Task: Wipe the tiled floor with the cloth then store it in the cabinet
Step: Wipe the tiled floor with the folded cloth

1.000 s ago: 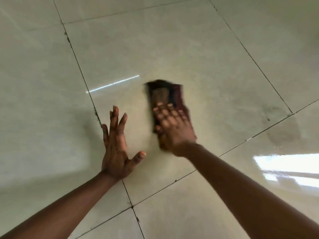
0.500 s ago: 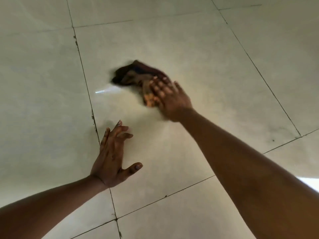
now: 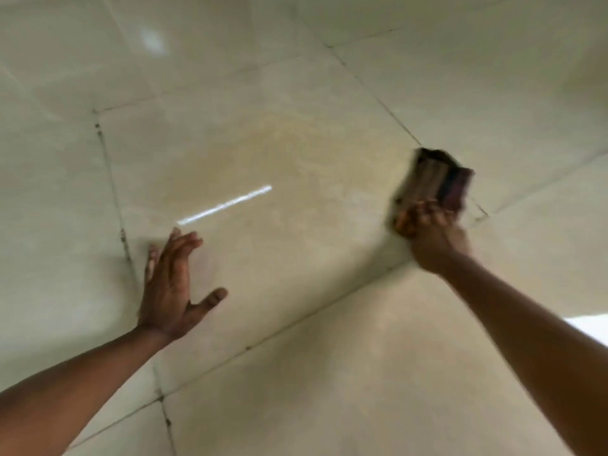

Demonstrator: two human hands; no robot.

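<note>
The tiled floor (image 3: 329,93) fills the whole view, its pale glossy tiles split by dark grout lines (image 3: 112,189), with a thin bright streak of reflected light (image 3: 225,205) near the middle and a browner, duller patch around it. Two bare forearms reach in from the bottom corners. The left hand (image 3: 172,284) lies flat on the floor just right of a grout line, its fingers (image 3: 179,248) stretched out together and the thumb spread to the side, holding nothing. The right hand (image 3: 432,235) is further off to the right, palm down on the cloth (image 3: 431,179), fingers pressed over its near edge (blur hides how tightly they curl). The cloth is a dark folded wad with brown and maroon stripes, lying on the floor close to a crossing of grout lines
</note>
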